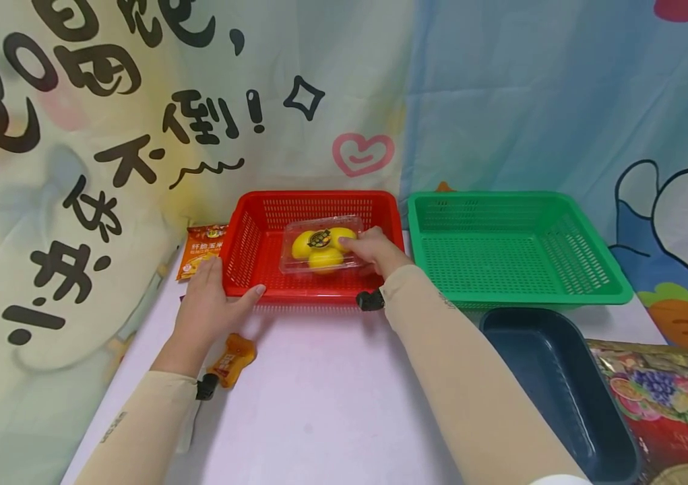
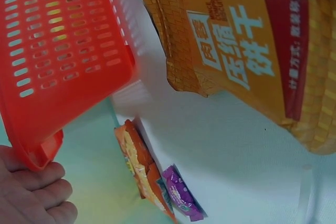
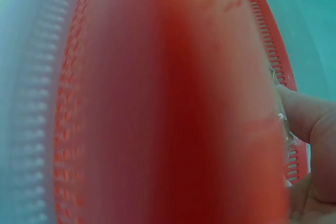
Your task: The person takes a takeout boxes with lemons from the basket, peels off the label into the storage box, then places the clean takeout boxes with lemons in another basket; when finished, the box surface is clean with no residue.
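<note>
Inside the red basket [image 1: 313,292], my right hand [image 1: 377,252] grips the right end of a clear plastic box [image 1: 350,261] with a black label. Yellow rounded pieces [image 1: 325,259] show through its lid. The right wrist view is mostly blurred red, with that hand [image 3: 315,135] at its right edge. My left hand [image 1: 207,303] rests at the basket's near left corner, fingers extended along the side and thumb by the front rim. In the left wrist view its fingers [image 2: 50,192] lie right at the rim.
A green basket [image 1: 519,296] stands right of the red one. Nearer are a dark blue tray [image 1: 562,377] and a fruit-printed bag [image 1: 671,397]. An orange snack packet [image 1: 204,246], a purple packet [image 2: 181,192] and a golden biscuit packet [image 1: 234,360] lie at the left. A printed curtain [image 1: 344,81] hangs behind.
</note>
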`<state>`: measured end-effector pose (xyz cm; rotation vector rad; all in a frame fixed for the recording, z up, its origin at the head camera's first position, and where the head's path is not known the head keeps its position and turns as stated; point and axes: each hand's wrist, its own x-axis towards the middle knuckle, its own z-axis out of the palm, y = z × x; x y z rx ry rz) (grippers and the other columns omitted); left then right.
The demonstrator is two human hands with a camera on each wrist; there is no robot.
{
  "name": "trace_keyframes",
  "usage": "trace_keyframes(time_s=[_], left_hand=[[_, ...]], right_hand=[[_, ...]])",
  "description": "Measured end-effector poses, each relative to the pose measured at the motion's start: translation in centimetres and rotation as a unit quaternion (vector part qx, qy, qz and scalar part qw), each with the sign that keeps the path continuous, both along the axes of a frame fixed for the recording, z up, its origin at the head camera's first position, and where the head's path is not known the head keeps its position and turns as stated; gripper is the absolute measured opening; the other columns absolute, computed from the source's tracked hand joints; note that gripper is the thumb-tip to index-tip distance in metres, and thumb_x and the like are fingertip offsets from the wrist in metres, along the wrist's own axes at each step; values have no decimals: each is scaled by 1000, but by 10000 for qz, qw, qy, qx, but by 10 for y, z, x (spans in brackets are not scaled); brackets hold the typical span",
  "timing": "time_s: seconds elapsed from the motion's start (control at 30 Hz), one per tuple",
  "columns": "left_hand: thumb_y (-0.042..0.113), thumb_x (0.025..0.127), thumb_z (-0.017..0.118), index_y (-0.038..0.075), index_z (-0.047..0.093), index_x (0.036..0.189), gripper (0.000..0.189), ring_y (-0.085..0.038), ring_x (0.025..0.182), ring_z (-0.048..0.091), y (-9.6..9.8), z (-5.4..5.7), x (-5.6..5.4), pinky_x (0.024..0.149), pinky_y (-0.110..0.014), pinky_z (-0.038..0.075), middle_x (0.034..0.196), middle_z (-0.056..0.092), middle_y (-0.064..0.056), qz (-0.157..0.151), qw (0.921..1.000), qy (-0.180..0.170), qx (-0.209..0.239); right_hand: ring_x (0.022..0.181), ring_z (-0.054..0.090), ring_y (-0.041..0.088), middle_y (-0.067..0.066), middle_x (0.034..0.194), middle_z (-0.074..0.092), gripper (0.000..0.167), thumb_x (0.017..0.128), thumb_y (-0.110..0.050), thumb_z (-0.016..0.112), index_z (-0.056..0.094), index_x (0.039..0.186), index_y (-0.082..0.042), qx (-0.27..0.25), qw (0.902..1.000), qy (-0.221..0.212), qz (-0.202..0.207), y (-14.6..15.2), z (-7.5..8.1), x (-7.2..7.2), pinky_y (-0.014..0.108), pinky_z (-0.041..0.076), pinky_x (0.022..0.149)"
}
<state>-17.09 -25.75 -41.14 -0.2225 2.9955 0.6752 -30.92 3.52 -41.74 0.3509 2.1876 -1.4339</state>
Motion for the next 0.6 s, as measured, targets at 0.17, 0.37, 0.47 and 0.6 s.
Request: trace_keyframes(time_s=[0.17,0.37,0.47,0.6], left_hand=[[72,89,64,0,9,167,120,-48,157,20,0,0,0,114,-72,40,172,15,-27,-21,10000,32,-14],[73,89,63,-1,9,166,119,-49,157,20,1,-1,1,115,-73,38,172,15,-27,-44,10000,82,-36],[73,90,63,-1,9,166,119,-48,158,19,1,-1,0,116,-72,38,172,15,-27,-50,9999,83,-36],[75,89,62,-1,9,167,121,-48,158,18,1,1,0,116,-72,38,172,15,-27,-40,10000,45,-52]], right_hand=[[129,58,31,13,148,44,70,102,-40,67,32,152,-6,-111,9999,59,-26,2,5,3,49,58,105],[125,60,30,14,143,49,70,101,-41,67,35,152,-5,-196,9996,197,66,4,17,8,48,60,103],[112,61,26,10,128,53,57,101,-41,68,44,139,-6,-249,9991,324,87,4,22,10,48,61,100],[98,58,22,7,112,51,44,101,-40,69,46,120,-8,-344,9982,473,125,3,28,15,50,62,98]])
